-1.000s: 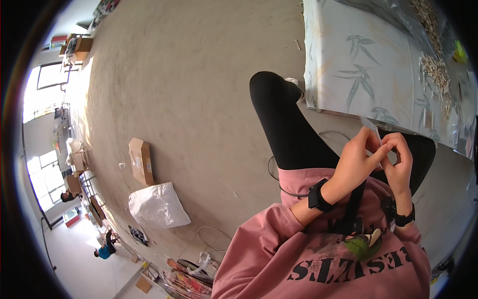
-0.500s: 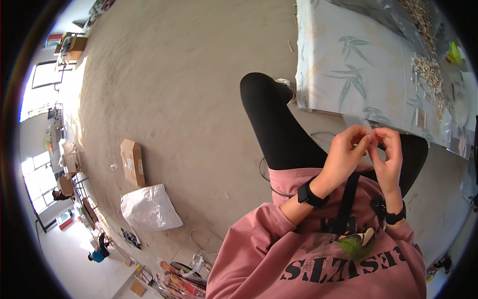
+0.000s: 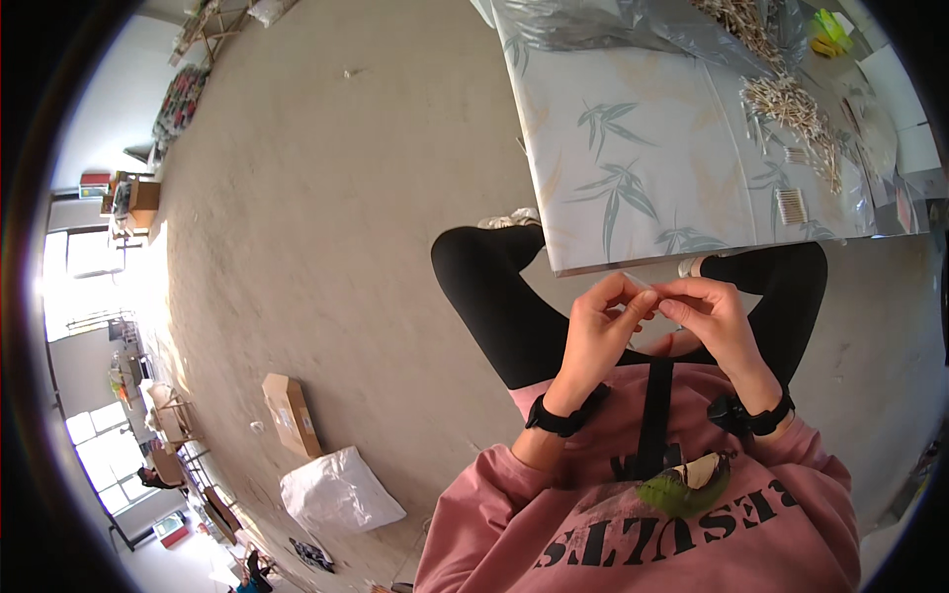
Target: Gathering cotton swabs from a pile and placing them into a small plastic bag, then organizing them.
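Note:
My left hand (image 3: 598, 331) and my right hand (image 3: 717, 318) meet above my lap, fingertips pinched together on a small clear plastic piece (image 3: 647, 287). It is too small to tell what it is. Both wrists wear black bands. Just beyond the hands is the near edge of a low table (image 3: 633, 158) covered in a pale cloth with a leaf pattern. Heaps of small wooden sticks (image 3: 791, 104) lie on its far right part.
A crumpled clear plastic sheet (image 3: 633, 25) lies at the table's far end. On the concrete floor to my left are a cardboard box (image 3: 290, 415) and a white plastic bag (image 3: 336, 491). Furniture and other people stand far off at the left.
The view has swung so the table now sits nearer the middle. My hands stay together on the small piece, a little lower in front of my knees.

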Motion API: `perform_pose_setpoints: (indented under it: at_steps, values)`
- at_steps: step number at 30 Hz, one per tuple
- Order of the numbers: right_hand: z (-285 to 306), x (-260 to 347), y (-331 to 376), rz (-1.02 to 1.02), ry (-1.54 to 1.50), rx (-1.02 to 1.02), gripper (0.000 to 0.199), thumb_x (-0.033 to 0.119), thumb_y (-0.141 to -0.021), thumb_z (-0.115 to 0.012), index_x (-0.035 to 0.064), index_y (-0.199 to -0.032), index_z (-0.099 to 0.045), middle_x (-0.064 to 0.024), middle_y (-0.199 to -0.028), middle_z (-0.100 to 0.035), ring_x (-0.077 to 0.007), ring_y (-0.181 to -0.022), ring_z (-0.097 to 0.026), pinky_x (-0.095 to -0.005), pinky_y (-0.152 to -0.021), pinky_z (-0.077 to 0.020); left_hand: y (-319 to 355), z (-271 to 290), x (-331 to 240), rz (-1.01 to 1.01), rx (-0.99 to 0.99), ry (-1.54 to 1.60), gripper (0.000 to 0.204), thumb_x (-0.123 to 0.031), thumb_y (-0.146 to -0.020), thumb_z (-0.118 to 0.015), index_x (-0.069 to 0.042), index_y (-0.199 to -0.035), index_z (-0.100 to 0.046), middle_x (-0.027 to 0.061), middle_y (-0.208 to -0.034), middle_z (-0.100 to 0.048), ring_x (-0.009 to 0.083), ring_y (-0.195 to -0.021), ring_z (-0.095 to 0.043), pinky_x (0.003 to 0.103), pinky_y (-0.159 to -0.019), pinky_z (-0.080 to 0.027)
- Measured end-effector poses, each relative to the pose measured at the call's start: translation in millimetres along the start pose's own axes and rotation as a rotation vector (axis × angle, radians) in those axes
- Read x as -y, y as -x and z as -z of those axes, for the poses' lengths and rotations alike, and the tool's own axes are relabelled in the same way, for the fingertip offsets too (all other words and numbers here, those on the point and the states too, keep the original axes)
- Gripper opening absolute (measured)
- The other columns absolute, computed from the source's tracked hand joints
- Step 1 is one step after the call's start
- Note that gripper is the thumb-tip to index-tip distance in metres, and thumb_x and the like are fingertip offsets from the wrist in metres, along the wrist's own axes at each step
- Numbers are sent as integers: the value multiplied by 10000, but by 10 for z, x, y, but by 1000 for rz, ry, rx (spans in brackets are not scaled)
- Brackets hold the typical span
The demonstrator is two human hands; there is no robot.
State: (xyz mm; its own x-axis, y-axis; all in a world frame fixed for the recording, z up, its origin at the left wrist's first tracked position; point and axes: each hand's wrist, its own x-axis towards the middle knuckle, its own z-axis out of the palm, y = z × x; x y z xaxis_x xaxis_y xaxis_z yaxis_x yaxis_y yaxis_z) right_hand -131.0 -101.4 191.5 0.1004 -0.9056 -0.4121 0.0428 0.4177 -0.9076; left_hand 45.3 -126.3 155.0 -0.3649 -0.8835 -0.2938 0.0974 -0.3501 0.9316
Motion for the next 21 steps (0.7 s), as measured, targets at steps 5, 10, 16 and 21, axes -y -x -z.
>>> perform_pose_setpoints:
  at_steps: [5,10,16,21]
  values:
    - [88,-214,-101,-1,14,-46,152,110,-955,-626,-12,-1035,-670,-52,-936,-709,-90,-849,-648,-247,-750,-532,48,-73,-103,-113,-41,-313,131,-110,-923,-684,3,-874,-641,29,-766,-679,63,-682,-618,215,-580,-467]
    - [-198,-133,-81,469,618,-199,177,52,-856,-666,36,-1001,-565,-134,-815,-681,-276,-749,-697,-338,-620,-524,93,-127,-80,-152,-144,-480,136,-105,-899,-641,8,-828,-612,69,-680,-640,116,-588,-596,270,-542,-453]
    - [-163,6,-61,327,594,-194,141,57,-857,-654,39,-970,-570,-117,-743,-647,-270,-659,-663,-344,-594,-502,274,-55,-450,-135,8,-841,128,-119,-744,-700,-27,-764,-612,91,-709,-643,235,-579,-597,341,-567,-466]
    - [-146,-8,-24,170,148,-21,126,35,-863,-661,11,-953,-577,-36,-746,-619,-105,-645,-605,-257,-583,-462,337,-19,-711,-669,-56,-1117,807,-226,-656,-809,-36,-1366,-477,153,-1281,-559,319,-1244,-508,487,-1095,-350]
